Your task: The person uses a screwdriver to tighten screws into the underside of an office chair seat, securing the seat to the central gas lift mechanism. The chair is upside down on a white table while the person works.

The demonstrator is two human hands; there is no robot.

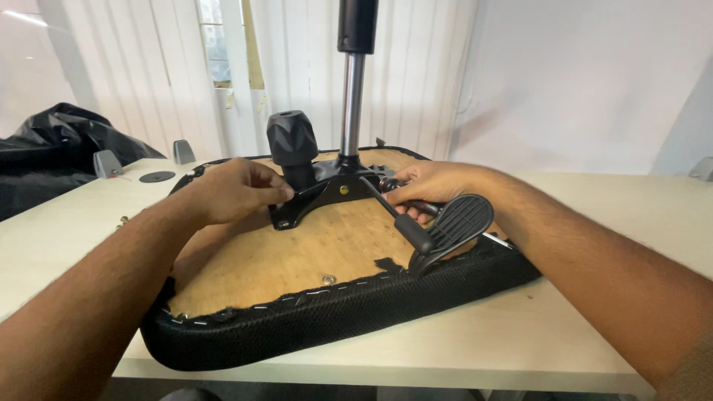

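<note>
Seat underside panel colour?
Light tan bare wood panel, with black mesh fabric edging; head view.

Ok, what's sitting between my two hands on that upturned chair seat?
In the head view, between the left hand and the right hand lies the black metal mechanism plate, with the chrome gas-lift column rising from it.

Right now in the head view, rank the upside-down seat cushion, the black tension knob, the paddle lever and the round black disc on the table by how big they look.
1. Seat cushion, by far.
2. Paddle lever and tension knob: look alike, and the lever is nearer the camera, so no ranking.
3. Round disc, smallest, though farthest away.
</note>
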